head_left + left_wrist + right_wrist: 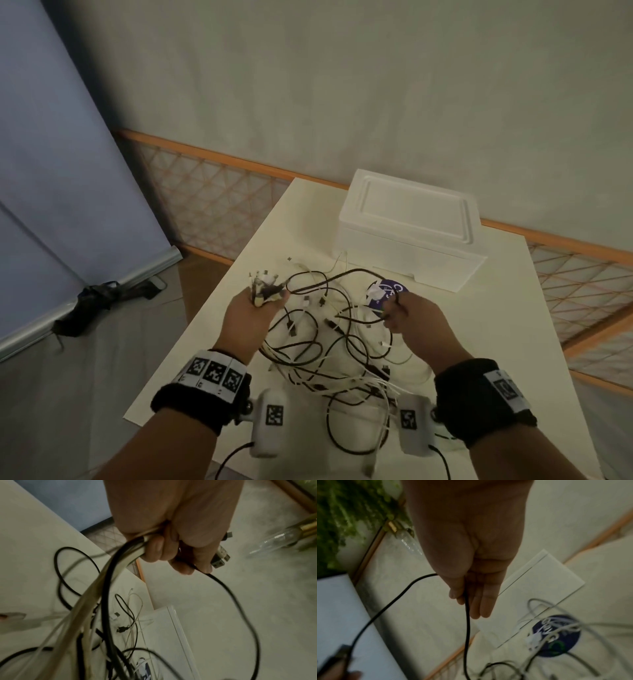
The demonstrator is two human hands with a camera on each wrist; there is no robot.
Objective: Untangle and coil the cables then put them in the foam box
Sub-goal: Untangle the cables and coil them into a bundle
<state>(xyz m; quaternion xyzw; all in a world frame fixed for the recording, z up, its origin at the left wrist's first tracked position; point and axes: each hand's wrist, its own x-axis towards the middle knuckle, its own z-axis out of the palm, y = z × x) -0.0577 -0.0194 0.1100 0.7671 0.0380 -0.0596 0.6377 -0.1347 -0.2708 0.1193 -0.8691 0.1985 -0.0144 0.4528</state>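
Observation:
A tangle of black and white cables lies on the white table. My left hand is raised over the table's left side and grips a bundle of cable ends, their plugs sticking out above the fist. My right hand pinches a single black cable between thumb and fingers; that cable runs across to the left hand. The white foam box stands at the table's far end with its lid on.
A round dark-blue sticker or disc lies on the table beside the right hand, with a white plug on it. The table's left edge drops to the floor; a dark bag lies there. A wooden lattice rail runs behind.

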